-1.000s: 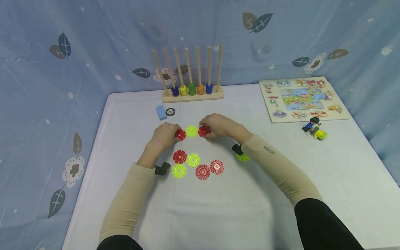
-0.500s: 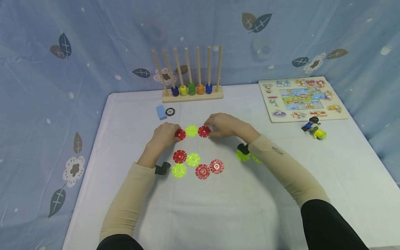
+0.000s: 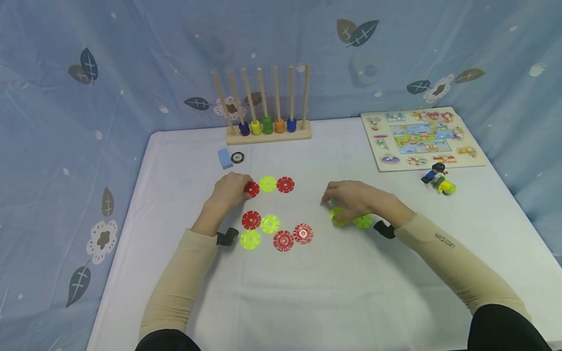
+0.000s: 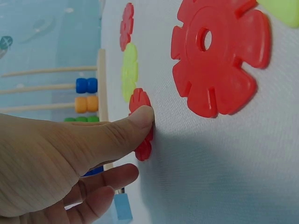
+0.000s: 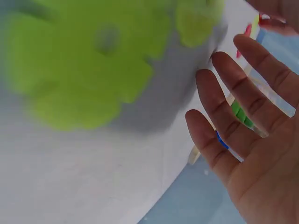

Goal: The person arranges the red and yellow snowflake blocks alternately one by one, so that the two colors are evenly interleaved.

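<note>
In the head view my left hand point(image 3: 229, 190) pinches a red notched plastic disc point(image 3: 252, 189) at the left end of a short row. Beside it lie a yellow-green notched disc point(image 3: 268, 184) and another red disc point(image 3: 285, 185). The left wrist view shows the thumb point(image 4: 128, 128) pressed on the held disc's near face. My right hand point(image 3: 357, 199) hovers over two yellow-green discs, one partly under the thumb point(image 3: 337, 214) and one below the palm point(image 3: 363, 221). Its fingers are spread and hold nothing in the right wrist view.
Nearer me lie red discs point(image 3: 283, 241) and yellow-green discs point(image 3: 250, 240). A wooden peg rack point(image 3: 269, 138) with coloured beads stands at the back. Around it are a blue block point(image 3: 225, 159), a black round chip point(image 3: 237, 157), a picture puzzle board point(image 3: 379, 165) and toy figures point(image 3: 445, 186).
My right hand has let go of the red disc at the row's right end and moved right and nearer, over the yellow-green discs. The left hand has stayed on its red disc.
</note>
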The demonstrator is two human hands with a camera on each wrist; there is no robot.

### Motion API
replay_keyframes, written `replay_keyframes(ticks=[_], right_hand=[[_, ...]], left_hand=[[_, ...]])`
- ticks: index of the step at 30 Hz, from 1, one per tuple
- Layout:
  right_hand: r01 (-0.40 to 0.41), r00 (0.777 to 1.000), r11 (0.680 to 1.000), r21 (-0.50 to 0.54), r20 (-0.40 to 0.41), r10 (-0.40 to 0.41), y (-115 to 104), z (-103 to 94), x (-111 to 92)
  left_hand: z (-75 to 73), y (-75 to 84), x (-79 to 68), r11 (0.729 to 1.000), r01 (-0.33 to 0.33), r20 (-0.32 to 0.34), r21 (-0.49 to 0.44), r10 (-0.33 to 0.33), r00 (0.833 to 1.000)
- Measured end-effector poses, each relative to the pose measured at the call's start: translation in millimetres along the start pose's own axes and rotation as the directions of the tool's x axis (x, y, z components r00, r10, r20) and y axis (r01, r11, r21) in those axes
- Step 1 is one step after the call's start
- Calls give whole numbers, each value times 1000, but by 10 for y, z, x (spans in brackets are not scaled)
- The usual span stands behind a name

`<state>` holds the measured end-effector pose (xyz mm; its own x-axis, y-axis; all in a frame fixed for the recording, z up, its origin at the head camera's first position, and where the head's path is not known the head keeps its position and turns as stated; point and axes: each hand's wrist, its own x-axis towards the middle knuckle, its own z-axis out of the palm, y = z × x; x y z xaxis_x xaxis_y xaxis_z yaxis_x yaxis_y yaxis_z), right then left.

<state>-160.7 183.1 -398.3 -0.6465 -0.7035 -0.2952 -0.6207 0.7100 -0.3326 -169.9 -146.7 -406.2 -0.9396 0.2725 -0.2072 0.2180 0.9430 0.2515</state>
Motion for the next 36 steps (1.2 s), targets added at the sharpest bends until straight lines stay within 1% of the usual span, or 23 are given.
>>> replay_keyframes(ticks=[3, 7, 18, 24, 27, 30, 33, 36], right_hand=[[9, 1000, 1000, -21, 12, -9, -38, 61, -127], [20, 1000, 999, -41, 12, -20, -71, 118, -208], [32, 999, 998, -53, 33, -31, -143, 150, -222], [2, 999, 1000, -7, 41, -2, -127, 138, -240], [-21, 999, 1000, 20, 28, 20, -76, 101, -210], [-35, 999, 999, 36, 3, 35, -9, 41, -129], [-36, 999, 999, 40, -20, 37, 43, -21, -1], [-17, 999, 999, 42, -44, 19, 78, -64, 171]], left_hand=[[-8, -4, -1, 1000, 6, 3, -2, -6, 1000], [-18, -13, 2, 1000, 7, 1, -4, -7, 1000], [-18, -25, -5, 1000, 2, -9, -6, -2, 1000], [1, -30, -10, 1000, 2, 6, -10, -2, 1000], [2, -26, -10, 1000, 2, 3, -9, -2, 1000], [-2, -20, -10, 1000, 0, -2, -7, 0, 1000], [-3, -19, -12, 1000, -5, -1, -7, 5, 1000], [-1, -14, -17, 1000, -9, 3, -7, 9, 1000]])
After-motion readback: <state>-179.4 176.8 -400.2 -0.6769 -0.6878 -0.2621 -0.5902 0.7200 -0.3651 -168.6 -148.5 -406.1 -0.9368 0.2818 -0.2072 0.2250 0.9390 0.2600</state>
